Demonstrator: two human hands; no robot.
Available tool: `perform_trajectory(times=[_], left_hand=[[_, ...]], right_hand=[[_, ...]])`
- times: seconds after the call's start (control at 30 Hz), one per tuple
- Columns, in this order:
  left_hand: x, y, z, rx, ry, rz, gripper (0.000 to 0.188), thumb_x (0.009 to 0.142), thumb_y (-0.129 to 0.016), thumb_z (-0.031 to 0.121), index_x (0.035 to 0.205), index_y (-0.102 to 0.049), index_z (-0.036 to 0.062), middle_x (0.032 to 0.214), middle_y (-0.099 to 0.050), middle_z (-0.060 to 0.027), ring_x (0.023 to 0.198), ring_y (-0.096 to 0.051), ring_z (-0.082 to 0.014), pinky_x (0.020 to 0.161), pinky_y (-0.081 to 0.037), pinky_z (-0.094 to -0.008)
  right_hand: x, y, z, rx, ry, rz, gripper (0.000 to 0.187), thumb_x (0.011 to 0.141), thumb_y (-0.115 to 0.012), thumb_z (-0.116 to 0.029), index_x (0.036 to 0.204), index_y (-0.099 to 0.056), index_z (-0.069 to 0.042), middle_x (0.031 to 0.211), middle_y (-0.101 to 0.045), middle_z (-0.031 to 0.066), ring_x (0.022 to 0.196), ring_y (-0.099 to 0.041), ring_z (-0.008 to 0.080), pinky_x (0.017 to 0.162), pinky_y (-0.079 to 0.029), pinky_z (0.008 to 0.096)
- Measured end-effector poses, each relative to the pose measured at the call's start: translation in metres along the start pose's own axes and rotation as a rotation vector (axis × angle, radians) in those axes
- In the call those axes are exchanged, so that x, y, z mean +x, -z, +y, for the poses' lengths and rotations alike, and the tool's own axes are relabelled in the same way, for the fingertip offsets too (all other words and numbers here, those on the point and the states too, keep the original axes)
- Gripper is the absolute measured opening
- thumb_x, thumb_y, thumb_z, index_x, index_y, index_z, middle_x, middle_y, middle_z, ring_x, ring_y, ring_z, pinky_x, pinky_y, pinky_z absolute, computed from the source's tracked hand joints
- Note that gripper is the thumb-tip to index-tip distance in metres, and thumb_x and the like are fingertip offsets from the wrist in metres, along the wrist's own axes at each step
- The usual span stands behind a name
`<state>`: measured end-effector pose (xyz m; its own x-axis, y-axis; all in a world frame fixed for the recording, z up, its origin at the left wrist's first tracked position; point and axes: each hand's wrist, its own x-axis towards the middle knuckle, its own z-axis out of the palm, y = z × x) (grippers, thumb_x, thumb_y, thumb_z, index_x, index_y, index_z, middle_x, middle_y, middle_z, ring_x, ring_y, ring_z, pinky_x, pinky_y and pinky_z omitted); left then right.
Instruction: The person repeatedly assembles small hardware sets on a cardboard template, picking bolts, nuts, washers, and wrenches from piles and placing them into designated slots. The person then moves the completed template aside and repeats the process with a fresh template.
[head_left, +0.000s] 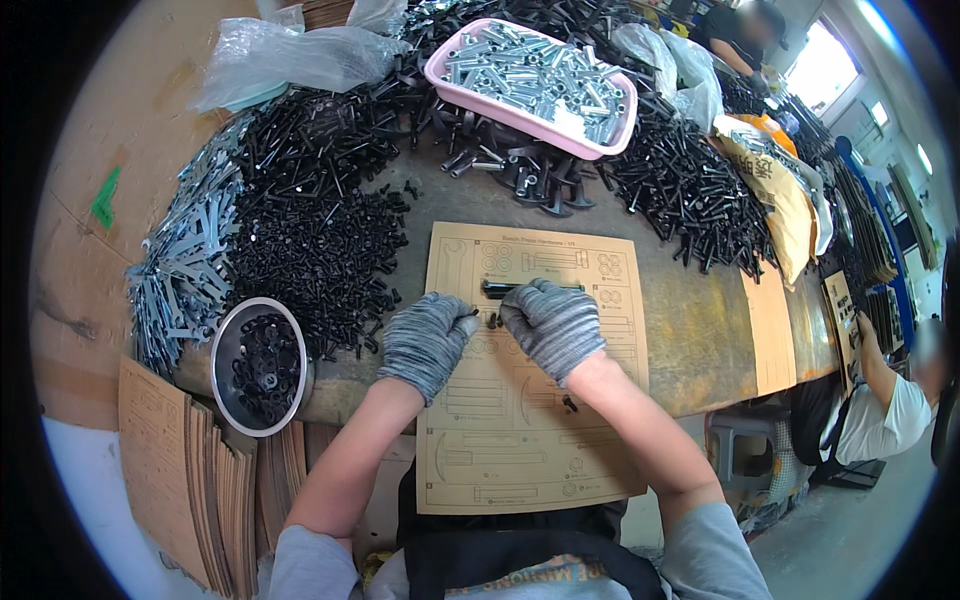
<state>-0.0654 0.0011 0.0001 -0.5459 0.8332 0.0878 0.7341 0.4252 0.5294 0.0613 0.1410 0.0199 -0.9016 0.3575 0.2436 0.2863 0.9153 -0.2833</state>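
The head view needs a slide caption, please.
Gloved left hand and right hand over a printed cardboard sheet, before heaped black bolts and a pink tray.

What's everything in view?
Cardboard sheet: one, brown, beneath hands
Long piece: one, black, on sheet
Small pieces: several, black, on sheet
Table: one, greyish, centre
Tray: one, pink, far side
Cylinders: many, silvery, in tray
Bolts: many, black, both sides
Wrenches: many, silvery, left
Bowl: one, silvery, near left
Cardboard stack: one, brown, lower left
Sack: one, tan, right
Plastic bags: several, clear, top
Stool: one, grey, right
Other people: two, black, white tops, right
Left hand: one, gloved grey, over sheet
Right hand: one, gloved grey, over sheet
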Motion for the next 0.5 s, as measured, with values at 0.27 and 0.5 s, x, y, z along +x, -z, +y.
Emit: perform_trajectory(times=[0.27, 0.5], left_hand=[[0.006, -0.007, 0.005, 0.056, -0.027, -0.11, 0.035, 0.078, -0.068, 0.034, 0.101, -0.066, 0.0072, 0.095, -0.064, -0.0109, 0.086, -0.062, -0.0288, 0.079, -0.049, -0.0381], [0.021, -0.009, -0.001, 0.013, -0.116, -0.191, 0.041, 0.076, -0.071, 0.029, 0.111, -0.063, 0.0102, 0.098, -0.064, -0.0097, 0.092, -0.063, -0.0263, 0.084, -0.049, -0.0364]], right_hand=[[0.008, -0.019, 0.01, -0.093, 0.03, -0.151, 0.011, 0.081, -0.062, -0.022, 0.089, -0.067, -0.016, 0.081, -0.063, 0.0089, 0.072, -0.063, 0.0277, 0.062, -0.051, 0.0394], [0.008, -0.016, 0.011, -0.171, -0.015, -0.276, 0.013, 0.082, -0.061, -0.024, 0.089, -0.067, -0.014, 0.083, -0.063, 0.0087, 0.076, -0.064, 0.0267, 0.067, -0.051, 0.039]])
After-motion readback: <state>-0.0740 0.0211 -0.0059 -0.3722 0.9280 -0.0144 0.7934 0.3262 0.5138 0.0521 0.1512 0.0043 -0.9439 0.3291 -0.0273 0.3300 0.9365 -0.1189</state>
